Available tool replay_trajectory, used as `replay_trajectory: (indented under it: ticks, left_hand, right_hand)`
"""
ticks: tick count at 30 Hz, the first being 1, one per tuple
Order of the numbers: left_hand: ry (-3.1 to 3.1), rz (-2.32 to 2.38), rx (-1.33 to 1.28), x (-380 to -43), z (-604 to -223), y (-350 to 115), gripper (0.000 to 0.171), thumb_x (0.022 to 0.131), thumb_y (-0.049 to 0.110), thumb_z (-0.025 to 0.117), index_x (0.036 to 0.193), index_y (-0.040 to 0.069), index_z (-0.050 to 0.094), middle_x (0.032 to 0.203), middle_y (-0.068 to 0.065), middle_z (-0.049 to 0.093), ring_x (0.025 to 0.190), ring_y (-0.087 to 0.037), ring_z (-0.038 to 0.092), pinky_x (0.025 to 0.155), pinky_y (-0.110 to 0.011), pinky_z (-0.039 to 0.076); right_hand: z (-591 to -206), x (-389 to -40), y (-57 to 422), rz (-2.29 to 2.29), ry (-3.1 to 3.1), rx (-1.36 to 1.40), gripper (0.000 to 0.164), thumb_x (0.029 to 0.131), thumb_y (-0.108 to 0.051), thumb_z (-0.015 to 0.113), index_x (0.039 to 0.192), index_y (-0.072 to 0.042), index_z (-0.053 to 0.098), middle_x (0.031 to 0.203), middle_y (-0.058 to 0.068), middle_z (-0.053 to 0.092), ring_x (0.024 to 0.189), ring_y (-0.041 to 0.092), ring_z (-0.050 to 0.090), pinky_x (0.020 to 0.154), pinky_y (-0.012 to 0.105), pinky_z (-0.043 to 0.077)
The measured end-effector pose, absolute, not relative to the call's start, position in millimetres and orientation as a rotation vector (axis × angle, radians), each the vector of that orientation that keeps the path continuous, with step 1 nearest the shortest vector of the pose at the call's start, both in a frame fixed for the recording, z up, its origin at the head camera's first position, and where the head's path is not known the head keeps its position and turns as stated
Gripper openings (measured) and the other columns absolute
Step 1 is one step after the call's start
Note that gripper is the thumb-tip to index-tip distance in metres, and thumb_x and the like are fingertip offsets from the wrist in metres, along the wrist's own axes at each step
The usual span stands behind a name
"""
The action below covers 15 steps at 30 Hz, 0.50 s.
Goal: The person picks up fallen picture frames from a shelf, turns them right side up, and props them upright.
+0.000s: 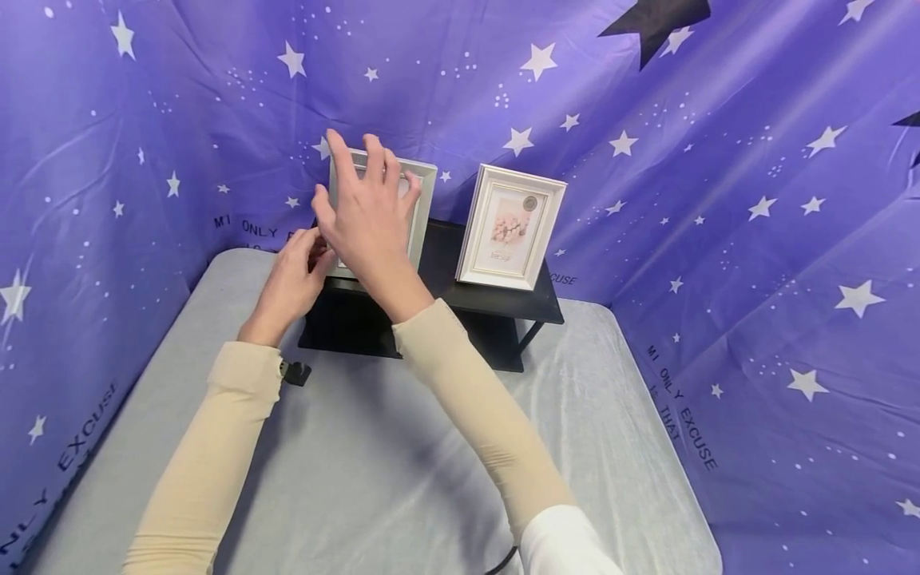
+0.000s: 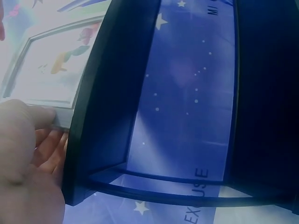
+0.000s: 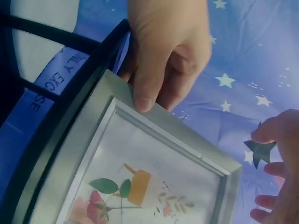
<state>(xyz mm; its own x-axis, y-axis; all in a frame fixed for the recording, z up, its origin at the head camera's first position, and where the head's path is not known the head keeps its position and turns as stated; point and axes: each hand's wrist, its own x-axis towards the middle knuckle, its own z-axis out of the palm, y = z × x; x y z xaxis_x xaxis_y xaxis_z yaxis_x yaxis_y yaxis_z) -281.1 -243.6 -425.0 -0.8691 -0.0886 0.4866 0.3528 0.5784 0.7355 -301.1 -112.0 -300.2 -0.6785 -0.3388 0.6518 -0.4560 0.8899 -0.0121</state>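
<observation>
A grey-green picture frame [image 1: 427, 188] stands on the left part of a black two-tier shelf [image 1: 496, 302]. My left hand [image 1: 287, 275] pinches its lower left edge. In the right wrist view the left thumb [image 3: 145, 95] lies on the front of the frame's border, with fingers behind. Under the glass [image 3: 154, 186] are a rose with green leaves and an orange shape. My right hand [image 1: 374, 220] is in front of the frame in the head view and hides much of it. Its fingers [image 3: 271, 186] are spread and bent, apart from the border in the right wrist view.
A white picture frame [image 1: 510, 228] with a pink blossom print stands on the shelf's right side. The shelf rests on a grey cloth-covered table [image 1: 345, 479]. Purple star-printed curtains [image 1: 719, 200] enclose the back and both sides.
</observation>
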Motion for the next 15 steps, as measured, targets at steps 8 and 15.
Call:
replay_trajectory:
  ticks: [8, 15]
  left_hand:
    - [-2.292, -1.151, -0.276, -282.0, -426.2, -238.0, 0.013, 0.108, 0.004, 0.056, 0.118, -0.005, 0.057, 0.115, -0.024, 0.057, 0.104, -0.039, 0.053, 0.093, -0.053, 0.041]
    - [-2.290, -1.162, -0.244, -280.5, -426.6, -239.4, 0.020, 0.109, 0.005, 0.056, 0.126, -0.005, 0.059, 0.121, -0.024, 0.059, 0.108, -0.039, 0.055, 0.096, -0.053, 0.044]
  right_hand:
    - [-304.0, -304.4, -123.0, 0.132, -2.446, 0.475, 0.061, 0.105, -0.057, 0.053, 0.161, -0.036, 0.043, 0.163, 0.000, 0.043, 0.151, 0.023, 0.035, 0.120, 0.058, 0.023]
    - [-301.9, -304.9, -124.1, 0.141, -2.410, 0.491, 0.061, 0.106, -0.051, 0.051, 0.164, -0.034, 0.042, 0.156, 0.001, 0.049, 0.146, 0.024, 0.039, 0.118, 0.055, 0.027]
